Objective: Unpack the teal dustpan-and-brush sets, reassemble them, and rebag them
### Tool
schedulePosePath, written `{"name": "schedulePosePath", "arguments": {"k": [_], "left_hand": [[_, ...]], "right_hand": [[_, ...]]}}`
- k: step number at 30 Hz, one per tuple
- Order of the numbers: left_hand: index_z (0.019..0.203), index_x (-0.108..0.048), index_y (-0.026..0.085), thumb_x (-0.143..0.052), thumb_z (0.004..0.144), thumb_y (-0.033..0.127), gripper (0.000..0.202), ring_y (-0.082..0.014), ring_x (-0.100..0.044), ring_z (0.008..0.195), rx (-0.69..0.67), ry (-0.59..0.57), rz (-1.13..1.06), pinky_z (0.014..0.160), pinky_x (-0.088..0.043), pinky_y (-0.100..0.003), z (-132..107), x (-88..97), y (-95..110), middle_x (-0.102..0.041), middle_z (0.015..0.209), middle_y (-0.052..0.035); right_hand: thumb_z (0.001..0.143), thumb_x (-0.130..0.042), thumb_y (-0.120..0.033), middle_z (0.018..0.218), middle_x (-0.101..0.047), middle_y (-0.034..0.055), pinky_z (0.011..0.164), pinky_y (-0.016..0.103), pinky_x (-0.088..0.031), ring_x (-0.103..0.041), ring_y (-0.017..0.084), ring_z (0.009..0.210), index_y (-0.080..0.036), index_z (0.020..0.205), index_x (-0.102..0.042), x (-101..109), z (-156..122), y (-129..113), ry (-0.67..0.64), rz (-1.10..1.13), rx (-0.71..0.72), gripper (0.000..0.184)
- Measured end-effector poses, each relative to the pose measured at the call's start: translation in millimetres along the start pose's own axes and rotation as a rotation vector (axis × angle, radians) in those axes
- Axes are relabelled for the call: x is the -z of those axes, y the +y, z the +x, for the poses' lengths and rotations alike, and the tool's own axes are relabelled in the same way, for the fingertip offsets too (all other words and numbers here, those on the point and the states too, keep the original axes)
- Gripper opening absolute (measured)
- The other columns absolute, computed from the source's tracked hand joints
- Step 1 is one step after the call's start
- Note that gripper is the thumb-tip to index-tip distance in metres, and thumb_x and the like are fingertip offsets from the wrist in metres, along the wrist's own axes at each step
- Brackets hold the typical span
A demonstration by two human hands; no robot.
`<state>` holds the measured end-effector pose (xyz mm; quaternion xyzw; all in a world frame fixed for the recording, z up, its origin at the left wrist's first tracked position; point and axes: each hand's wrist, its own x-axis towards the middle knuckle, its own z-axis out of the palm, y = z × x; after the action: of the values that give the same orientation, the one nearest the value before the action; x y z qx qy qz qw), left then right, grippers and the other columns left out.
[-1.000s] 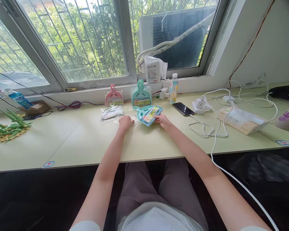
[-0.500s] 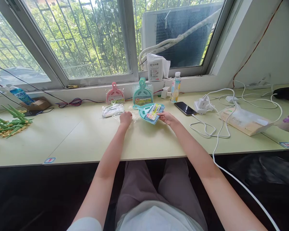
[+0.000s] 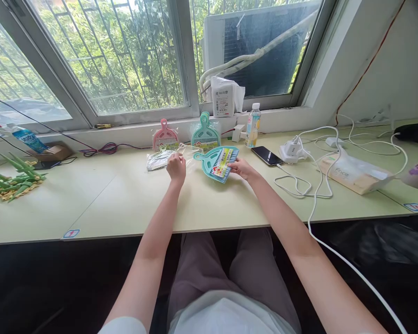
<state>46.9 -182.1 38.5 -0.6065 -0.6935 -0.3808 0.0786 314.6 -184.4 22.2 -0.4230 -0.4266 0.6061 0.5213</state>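
Observation:
My right hand point(image 3: 242, 168) is closed on the right edge of a teal mini dustpan point(image 3: 207, 160), with a brush and a yellow printed label point(image 3: 222, 162) across its pan; the handle points left. My left hand point(image 3: 176, 168) is closed in a fist on a clear plastic bag point(image 3: 191, 155), which spreads between the hand and the dustpan handle. Just behind my left hand lies a white packaged dustpan point(image 3: 158, 160). Against the wall stand a pink packaged dustpan point(image 3: 165, 138) and a green packaged dustpan point(image 3: 205, 137).
A drink bottle point(image 3: 253, 126), a black phone point(image 3: 266, 156) and a white charger point(image 3: 293, 150) with looping cables stand to the right. Further right lies a paper-and-plastic package point(image 3: 355, 174). A green plant bunch point(image 3: 16, 176) is at the far left. Tissues point(image 3: 225, 98) sit on the sill.
My left hand has moved slightly left and toward me, drawing the clear bag away from the dustpan handle. My right hand keeps its hold on the dustpan.

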Motion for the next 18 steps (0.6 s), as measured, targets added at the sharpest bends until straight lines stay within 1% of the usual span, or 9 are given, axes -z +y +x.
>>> {"name": "schedulePosePath", "arguments": {"k": [2,5,7,8,10,12,14,16,18], "left_hand": [[0.112,-0.062,0.02,-0.042,0.093,0.022,0.028,-0.0276,-0.057,0.105,-0.04,0.008,0.011,0.077,-0.044,-0.034,-3,0.5,4,-0.063,0.107,-0.012],[0.114,-0.061,0.02,-0.041,0.094,0.021,0.028,-0.0281,-0.056,0.107,-0.08,0.007,0.045,0.076,-0.046,-0.034,-4,1.4,5,-0.061,0.11,-0.0129],[0.115,-0.06,0.02,-0.04,0.094,0.019,0.029,-0.0286,-0.055,0.109,-0.08,0.006,0.065,0.078,-0.046,-0.035,-3,2.3,2,-0.061,0.111,-0.013],[0.116,-0.06,0.02,-0.04,0.093,0.018,0.03,-0.029,-0.055,0.11,-0.073,0.002,0.072,0.079,-0.047,-0.035,-3,2.6,1,-0.061,0.111,-0.0133],[0.123,-0.056,0.02,-0.04,0.093,0.017,0.034,-0.0304,-0.053,0.113,-0.053,-0.011,0.078,0.082,-0.048,-0.037,-1,2.7,-3,-0.06,0.113,-0.0147],[0.133,-0.047,0.019,-0.04,0.092,0.014,0.043,-0.0317,-0.052,0.115,-0.038,-0.035,0.092,0.084,-0.049,-0.039,-1,1.4,-6,-0.058,0.116,-0.0167],[0.14,-0.04,0.019,-0.038,0.09,0.009,0.051,-0.0321,-0.052,0.115,-0.055,-0.069,0.139,0.084,-0.05,-0.04,-1,-1.4,-8,-0.057,0.119,-0.0181],[0.137,-0.044,0.02,-0.037,0.086,0.003,0.054,-0.0307,-0.054,0.113,-0.093,-0.121,0.21,0.082,-0.051,-0.039,-2,-5.2,-9,-0.056,0.121,-0.0179],[0.129,-0.052,0.02,-0.036,0.083,-0.002,0.053,-0.0285,-0.056,0.11,-0.121,-0.179,0.258,0.082,-0.052,-0.037,-2,-9.4,-11,-0.055,0.123,-0.0171]], "right_hand": [[0.072,-0.065,0.002,0.094,-0.075,0.0078,0.079,0.032,-0.062,-0.072,0.018,0.081,-0.014,0.092,-0.066,-3,-4,-2,-0.103,-0.007,-0.001,0.026],[0.071,-0.069,-0.002,0.101,-0.075,0.0094,0.077,0.031,-0.062,-0.073,0.019,0.084,-0.014,0.098,-0.068,-7,-12,-7,-0.294,-0.073,-0.057,0.029],[0.071,-0.071,-0.003,0.103,-0.074,0.0104,0.075,0.03,-0.062,-0.073,0.019,0.084,-0.014,0.099,-0.069,-7,-16,-11,-0.35,-0.112,-0.097,0.031],[0.071,-0.071,-0.003,0.103,-0.074,0.0106,0.074,0.029,-0.062,-0.073,0.019,0.084,-0.013,0.099,-0.07,-5,-16,-12,-0.348,-0.123,-0.109,0.031],[0.071,-0.07,-0.002,0.101,-0.075,0.0107,0.073,0.028,-0.062,-0.073,0.018,0.082,-0.013,0.098,-0.07,1,-14,-15,-0.299,-0.125,-0.108,0.029],[0.073,-0.067,0.0,0.097,-0.075,0.0109,0.073,0.027,-0.062,-0.073,0.017,0.08,-0.012,0.096,-0.07,8,-10,-16,-0.212,-0.106,-0.084,0.026],[0.074,-0.064,0.003,0.093,-0.075,0.0106,0.072,0.027,-0.062,-0.072,0.017,0.076,-0.011,0.092,-0.069,14,-6,-17,-0.107,-0.089,-0.053,0.023],[0.074,-0.063,0.004,0.09,-0.075,0.0097,0.071,0.028,-0.062,-0.072,0.016,0.074,-0.011,0.088,-0.068,18,-3,-17,-0.027,-0.077,-0.027,0.022],[0.074,-0.062,0.005,0.088,-0.075,0.009,0.073,0.029,-0.062,-0.072,0.016,0.073,-0.011,0.087,-0.068,19,-2,-18,0.022,-0.065,-0.009,0.021]]}}
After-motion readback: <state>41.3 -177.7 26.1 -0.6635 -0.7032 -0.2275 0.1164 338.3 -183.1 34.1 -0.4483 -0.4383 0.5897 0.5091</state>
